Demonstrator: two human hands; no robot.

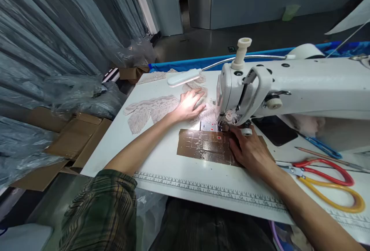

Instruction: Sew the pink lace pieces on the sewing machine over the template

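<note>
One sewing machine [306,89], one pair of scissors [300,172] and one dark phone [274,130] share the tabletop [162,154] with several lace pieces [153,109], some reaching the presser foot [220,126]. The person's left hand [190,104] lies palm down, fingers spread over lace; the right hand [251,147] bends beside the foot, its grip impossible to tell. Printed ruler [202,188] numbers, including 12 and 13, are readable

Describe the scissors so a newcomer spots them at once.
Start at the white sewing machine, then find the person's right hand. On the table to its right lie the scissors: one red handle loop, one yellow, unlike the blue tool beyond.
</note>
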